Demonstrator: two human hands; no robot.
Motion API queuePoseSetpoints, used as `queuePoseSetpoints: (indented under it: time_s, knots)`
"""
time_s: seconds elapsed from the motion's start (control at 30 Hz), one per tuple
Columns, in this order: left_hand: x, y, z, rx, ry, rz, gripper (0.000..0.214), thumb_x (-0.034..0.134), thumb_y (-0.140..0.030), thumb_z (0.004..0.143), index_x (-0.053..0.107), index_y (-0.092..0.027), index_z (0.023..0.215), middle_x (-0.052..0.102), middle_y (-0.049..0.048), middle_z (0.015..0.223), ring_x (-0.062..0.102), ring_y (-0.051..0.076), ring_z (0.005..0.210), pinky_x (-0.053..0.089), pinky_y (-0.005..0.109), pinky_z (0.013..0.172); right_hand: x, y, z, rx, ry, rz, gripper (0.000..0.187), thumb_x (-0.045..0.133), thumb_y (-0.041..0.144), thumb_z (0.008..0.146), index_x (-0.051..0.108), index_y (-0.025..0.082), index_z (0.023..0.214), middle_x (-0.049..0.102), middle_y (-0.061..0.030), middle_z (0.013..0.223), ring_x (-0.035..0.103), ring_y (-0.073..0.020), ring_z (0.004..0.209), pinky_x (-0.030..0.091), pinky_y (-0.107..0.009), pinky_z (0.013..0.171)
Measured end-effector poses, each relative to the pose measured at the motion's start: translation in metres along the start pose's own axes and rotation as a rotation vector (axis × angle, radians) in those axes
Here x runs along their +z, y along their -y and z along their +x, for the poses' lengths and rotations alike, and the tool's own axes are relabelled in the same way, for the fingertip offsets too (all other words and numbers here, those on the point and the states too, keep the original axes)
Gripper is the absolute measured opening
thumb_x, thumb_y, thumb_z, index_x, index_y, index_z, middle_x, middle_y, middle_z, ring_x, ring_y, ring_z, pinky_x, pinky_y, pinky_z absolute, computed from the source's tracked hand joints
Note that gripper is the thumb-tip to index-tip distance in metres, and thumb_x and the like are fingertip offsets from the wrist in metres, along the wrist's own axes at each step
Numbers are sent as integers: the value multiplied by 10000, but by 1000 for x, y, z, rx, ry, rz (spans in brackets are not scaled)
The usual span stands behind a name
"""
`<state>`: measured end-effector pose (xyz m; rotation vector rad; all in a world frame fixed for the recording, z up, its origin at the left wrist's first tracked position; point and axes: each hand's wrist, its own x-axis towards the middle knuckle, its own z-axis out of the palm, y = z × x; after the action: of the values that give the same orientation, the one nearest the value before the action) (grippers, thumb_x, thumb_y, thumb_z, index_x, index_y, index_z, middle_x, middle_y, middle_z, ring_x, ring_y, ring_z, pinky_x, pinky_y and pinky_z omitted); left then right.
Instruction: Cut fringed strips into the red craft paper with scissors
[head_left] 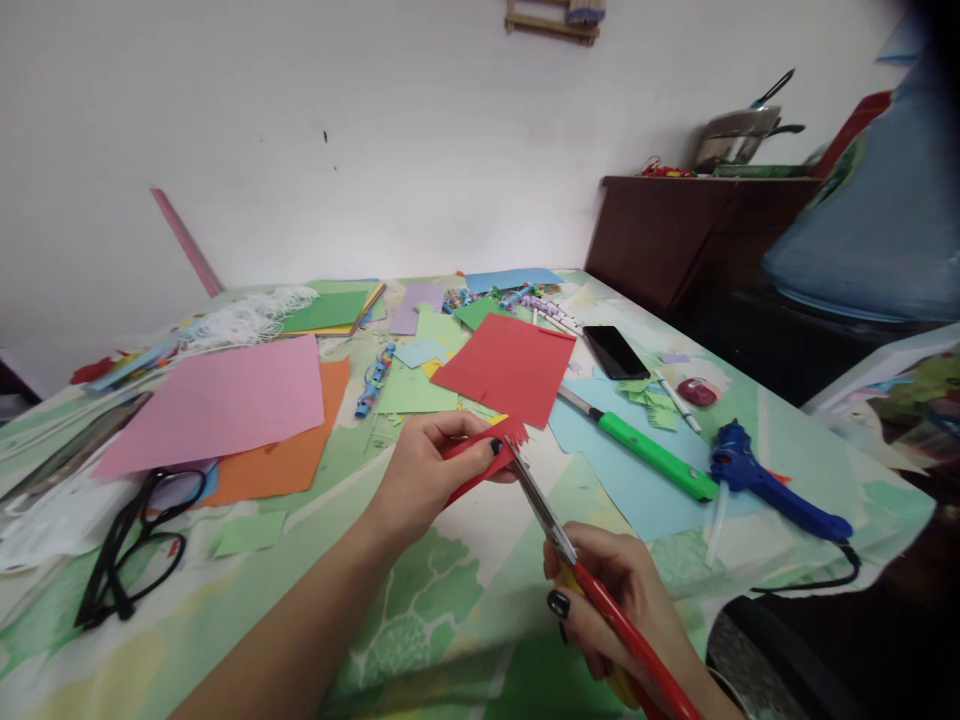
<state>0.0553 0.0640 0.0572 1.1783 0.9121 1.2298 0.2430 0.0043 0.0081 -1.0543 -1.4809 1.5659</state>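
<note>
My left hand (429, 470) is closed on a small folded strip of red paper (489, 452) whose right edge is cut into a fringe. My right hand (616, 600) grips red-handled scissors (570, 560); their blades point up and left, with the tips at the strip's fringed edge. Both hands hover above the green patterned tablecloth (420, 590) near the table's front. A larger red paper sheet (510, 365) lies flat just beyond the strip.
A pink sheet (225, 400) over orange paper lies at left, with black glasses (135, 550) nearer me. A green-handled knife (645, 450), blue glue gun (772, 485), phone (615, 352) and light-blue paper lie at right. Scraps and coloured sheets cover the far side.
</note>
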Motion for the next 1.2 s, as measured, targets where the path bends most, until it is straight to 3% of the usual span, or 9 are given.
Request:
queuePoseSetpoints:
  time_s: [0.27,0.77,1.2]
  knots:
    - [0,0,0,6,-6,7,64,664,-146,727,690,-127,672,692,28,675,695,195,665,606,324,654,3,1,0,7,-27,5,280,707,360,714,495,177,709,422,70,446,359,-49,322,241,-154,318]
    - [1,-3,0,9,18,-14,75,659,-134,733,687,-123,665,701,33,658,707,203,679,603,305,644,6,2,0,5,-65,-12,195,624,298,740,483,176,678,405,72,433,348,-46,304,224,-155,304]
    - [1,-1,1,8,14,-8,96,659,-132,735,673,-132,640,696,19,655,702,189,676,604,301,651,4,0,1,-2,-58,11,259,685,347,724,495,172,702,404,75,435,355,-47,314,212,-154,313]
